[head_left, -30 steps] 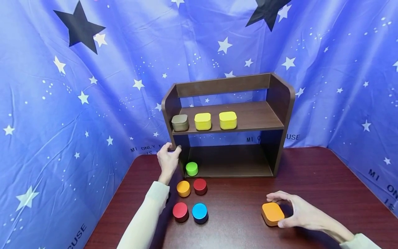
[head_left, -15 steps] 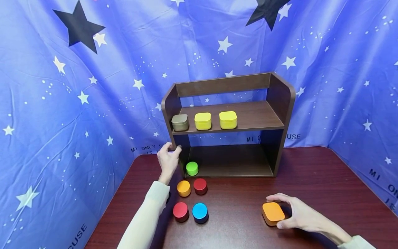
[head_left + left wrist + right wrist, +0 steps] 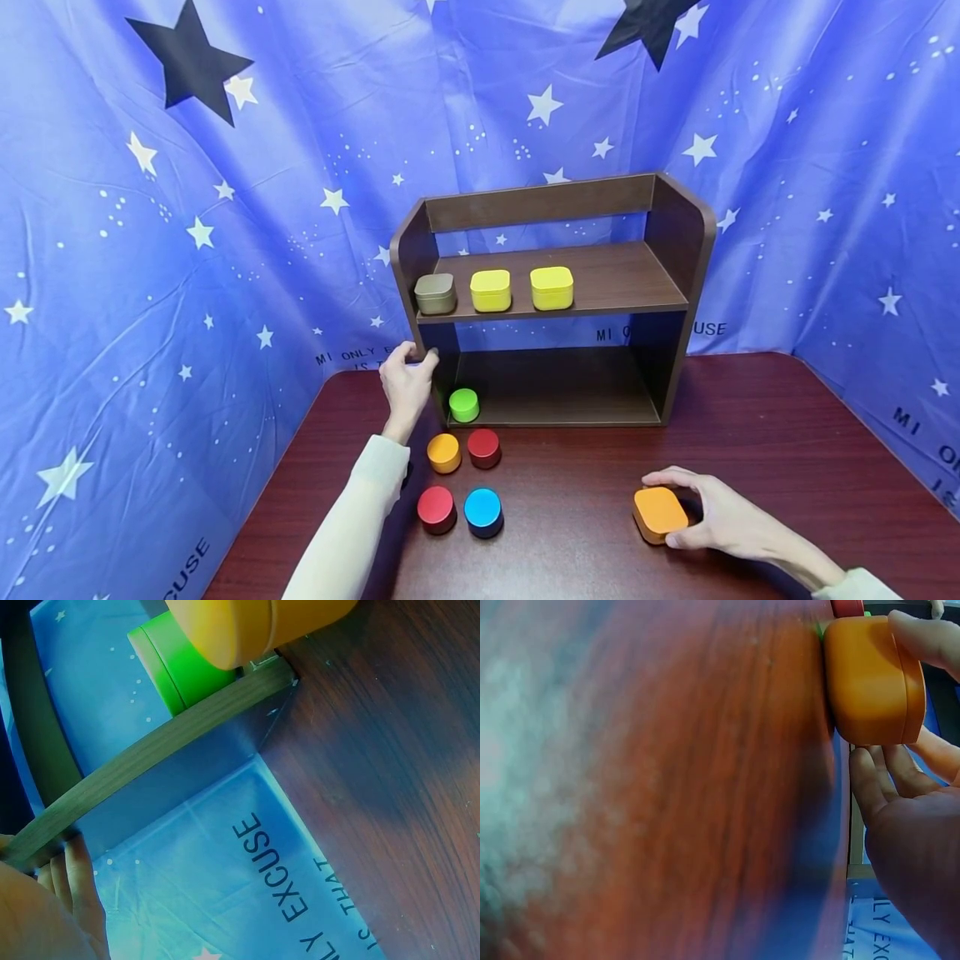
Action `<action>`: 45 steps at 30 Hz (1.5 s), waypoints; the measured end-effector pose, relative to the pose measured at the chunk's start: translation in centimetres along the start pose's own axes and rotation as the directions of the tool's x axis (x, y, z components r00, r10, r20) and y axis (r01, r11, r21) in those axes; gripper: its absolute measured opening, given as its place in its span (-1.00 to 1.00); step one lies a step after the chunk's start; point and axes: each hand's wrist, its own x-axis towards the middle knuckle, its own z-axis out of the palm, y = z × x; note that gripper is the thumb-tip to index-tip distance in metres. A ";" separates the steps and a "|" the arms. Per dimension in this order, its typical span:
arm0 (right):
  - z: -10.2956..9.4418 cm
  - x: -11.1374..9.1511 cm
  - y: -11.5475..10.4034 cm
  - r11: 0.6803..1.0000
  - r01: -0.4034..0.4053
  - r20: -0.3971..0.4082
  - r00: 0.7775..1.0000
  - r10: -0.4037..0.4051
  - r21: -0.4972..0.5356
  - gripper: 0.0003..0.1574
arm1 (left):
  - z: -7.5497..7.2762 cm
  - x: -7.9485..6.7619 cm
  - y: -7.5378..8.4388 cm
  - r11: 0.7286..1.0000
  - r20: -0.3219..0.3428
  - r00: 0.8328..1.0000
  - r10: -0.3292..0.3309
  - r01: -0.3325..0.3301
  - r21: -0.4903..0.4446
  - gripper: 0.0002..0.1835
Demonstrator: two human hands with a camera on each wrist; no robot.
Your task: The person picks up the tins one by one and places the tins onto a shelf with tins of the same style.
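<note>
My left hand (image 3: 405, 383) grips the front edge of the left side panel of a dark brown two-tier shelf (image 3: 577, 333). In the left wrist view its fingers (image 3: 84, 889) wrap behind that panel. At the right of the table, my right hand (image 3: 723, 517) holds an orange square tin (image 3: 658, 512) with rounded corners, thumb on the near side and fingers on the far side. The right wrist view shows the thumb (image 3: 922, 639) against the lid end of the tin, the other fingers partly hidden behind it.
A grey-brown tin (image 3: 436, 295) and two yellow tins (image 3: 491, 292) stand on the upper tier. A green round tin (image 3: 464, 406) sits at the lower tier's left. In front are orange (image 3: 444, 453), dark red (image 3: 483, 448), red (image 3: 437, 509) and blue (image 3: 483, 512) round tins.
My right hand has shifted slightly, its thumb a little further along the near side of the orange tin. My left hand stays on the shelf panel.
</note>
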 end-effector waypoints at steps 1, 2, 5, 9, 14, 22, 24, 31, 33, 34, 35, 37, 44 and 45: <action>0.0 0.0 0.0 1.000 0.005 -0.002 1.000 -0.005 0.000 -0.25 | 0.0 0.0 0.0 1.000 0.000 1.000 0.004 -0.004 0.000 -0.81; 0.0 0.0 0.0 1.000 0.012 -0.003 1.000 -0.012 -0.001 -0.25 | 0.0 0.1 0.0 1.000 0.000 1.000 0.005 -0.005 -0.001 -0.81; 0.2 0.0 0.1 0.999 0.040 -0.007 0.999 -0.040 0.002 -0.25 | 0.0 0.1 0.1 1.000 0.002 1.000 0.004 -0.004 -0.004 -0.81; 0.2 -0.1 0.2 0.998 0.056 -0.010 0.998 -0.056 -0.005 -0.25 | 0.0 0.1 0.1 1.000 0.007 1.000 -0.005 0.005 -0.008 -0.81; 0.2 -0.1 0.4 0.999 0.032 0.018 0.999 -0.033 0.035 -0.26 | 0.0 0.0 0.1 1.000 0.006 1.000 -0.011 0.011 -0.006 -0.82; 0.3 0.0 0.5 0.999 0.033 0.015 0.999 -0.033 0.007 -0.30 | 0.0 0.0 0.1 1.000 0.009 1.000 -0.018 0.019 -0.009 -0.82; 0.3 0.0 0.4 0.999 0.031 0.008 0.999 -0.031 -0.009 -0.30 | 0.0 0.0 0.1 1.000 0.009 1.000 -0.020 0.020 -0.010 -0.82; 0.2 -0.1 0.2 0.998 0.051 -0.020 0.998 -0.052 -0.026 -0.30 | -0.1 0.0 0.3 1.000 0.012 1.000 -0.020 0.020 -0.017 -0.82; 0.2 0.0 0.0 0.997 0.061 -0.036 0.997 -0.063 -0.043 -0.30 | -0.1 0.0 0.3 1.000 0.011 1.000 -0.019 0.019 -0.018 -0.82; 0.2 0.0 -0.1 0.997 0.065 -0.045 0.997 -0.067 -0.052 -0.30 | -0.1 0.0 0.2 1.000 0.010 1.000 -0.018 0.018 -0.018 -0.82; 0.2 0.0 -0.2 0.996 0.069 -0.055 0.996 -0.073 -0.062 -0.30 | -0.1 0.0 0.2 1.000 0.010 1.000 -0.018 0.018 -0.017 -0.82; 0.1 0.1 -0.5 0.995 0.066 -0.074 0.995 -0.071 -0.075 -0.30 | -0.1 0.0 0.2 1.000 0.012 1.000 -0.017 0.017 -0.016 -0.82; -0.6 0.5 -1.3 0.989 0.096 -0.119 0.987 -0.109 -0.110 -0.31 | -0.1 0.0 0.1 1.000 0.008 1.000 -0.015 0.015 -0.012 -0.81; -0.7 0.5 -1.4 0.988 0.102 -0.122 0.986 -0.116 -0.113 -0.31 | -0.1 0.0 0.1 1.000 0.010 1.000 -0.016 0.016 -0.012 -0.81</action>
